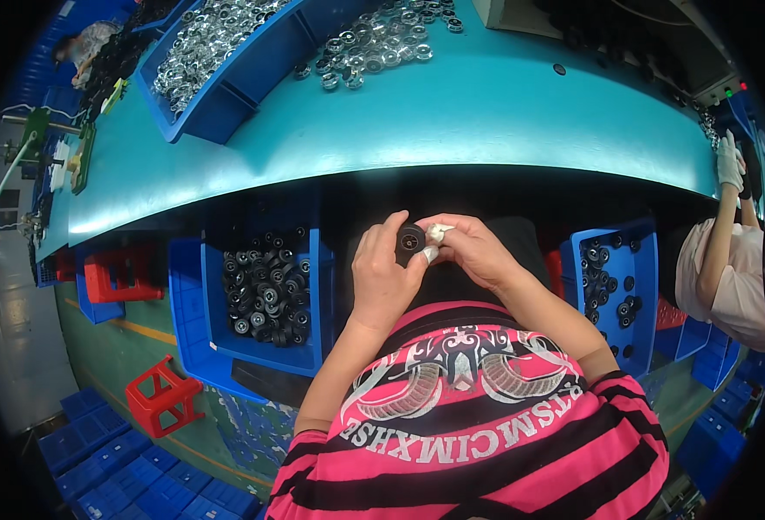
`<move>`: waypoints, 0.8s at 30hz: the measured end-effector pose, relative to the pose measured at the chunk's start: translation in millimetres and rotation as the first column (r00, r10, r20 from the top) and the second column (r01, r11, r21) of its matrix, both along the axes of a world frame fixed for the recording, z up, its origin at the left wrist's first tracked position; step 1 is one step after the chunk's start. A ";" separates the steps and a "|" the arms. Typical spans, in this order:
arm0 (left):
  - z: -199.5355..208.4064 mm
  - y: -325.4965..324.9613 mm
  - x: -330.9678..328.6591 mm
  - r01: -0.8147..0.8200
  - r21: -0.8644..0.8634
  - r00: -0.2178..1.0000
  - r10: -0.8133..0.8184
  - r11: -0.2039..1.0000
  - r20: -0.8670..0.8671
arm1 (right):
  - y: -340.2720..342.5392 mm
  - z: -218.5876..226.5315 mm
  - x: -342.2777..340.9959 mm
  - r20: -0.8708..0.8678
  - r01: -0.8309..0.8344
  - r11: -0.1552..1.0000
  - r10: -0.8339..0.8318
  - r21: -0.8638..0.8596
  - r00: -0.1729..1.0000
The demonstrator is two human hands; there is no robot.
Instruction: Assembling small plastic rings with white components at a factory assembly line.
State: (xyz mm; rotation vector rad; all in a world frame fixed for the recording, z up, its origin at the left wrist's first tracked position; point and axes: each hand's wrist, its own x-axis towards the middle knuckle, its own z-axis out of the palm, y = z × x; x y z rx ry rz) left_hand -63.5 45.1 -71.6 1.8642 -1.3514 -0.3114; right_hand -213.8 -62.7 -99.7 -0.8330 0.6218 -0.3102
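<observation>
A small black wheel (411,239) with a round hub is held up in front of my body, just below the table edge. My left hand (378,270) grips it from the left, with fingers behind and thumb below. Closed at the wheel's right side is my right hand (476,250), its fingertips pressed together against the rim. White wrapping or cloth (438,232) shows at the fingertips between the hands; whether it is finger covers or a loose piece I cannot tell.
A blue crate (320,299) of black wheels stands left of me, another blue crate (579,303) right. On the turquoise table (486,113) are a blue bin (218,108) and loose clear shiny wheel-like parts (374,52). A red stool (164,397) is lower left. A co-worker's gloved hand (729,163) is far right.
</observation>
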 end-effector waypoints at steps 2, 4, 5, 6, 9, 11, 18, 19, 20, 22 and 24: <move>-3.6 1.2 0.5 -0.009 0.015 1.000 0.009 1.000 0.027 | 2.3 6.4 2.8 -0.029 -0.011 0.997 0.009 -0.079 1.000; -5.1 1.5 0.5 -0.003 0.012 0.998 0.003 1.000 0.056 | 4.9 8.4 5.6 -0.065 -0.019 0.987 0.009 -0.161 0.998; -5.0 0.4 0.0 0.003 0.001 0.998 -0.003 1.000 0.068 | 5.9 7.1 6.1 -0.072 -0.016 0.984 0.003 -0.179 0.997; -4.7 -0.1 -0.4 0.010 -0.011 0.997 -0.009 1.000 0.081 | 6.9 4.5 6.6 -0.071 -0.012 0.984 -0.001 -0.180 0.997; -0.5 -2.6 -2.7 0.047 -0.054 0.995 -0.042 0.997 0.086 | 8.7 -7.5 5.8 -0.060 -0.008 0.980 -0.004 -0.198 0.998; -4.1 1.8 1.0 0.062 -0.018 0.988 -0.059 0.998 0.142 | 9.6 -20.0 5.0 -0.058 -0.024 0.966 0.009 -0.257 0.998; -6.4 58.3 93.6 -0.329 0.251 0.875 0.194 0.910 0.445 | -76.5 88.1 -43.9 -0.064 0.071 0.294 -0.423 -0.953 0.904; -10.4 79.1 118.6 -0.442 0.304 0.818 0.241 0.844 0.522 | -104.1 99.1 -56.3 -0.040 0.076 0.208 -0.501 -0.975 0.865; -13.3 98.9 136.5 -0.529 0.316 0.781 0.307 0.787 0.544 | -135.5 105.9 -67.7 -0.011 0.073 0.124 -0.569 -0.990 0.822; -20.8 120.2 159.7 -0.592 0.310 0.763 0.393 0.744 0.512 | -206.1 96.7 -94.3 0.022 0.038 0.008 -0.698 -0.999 0.716; -26.8 131.8 170.4 -0.583 0.268 0.788 0.453 0.767 0.417 | -261.6 88.9 -107.8 -0.107 -0.186 0.003 -0.828 -0.982 0.551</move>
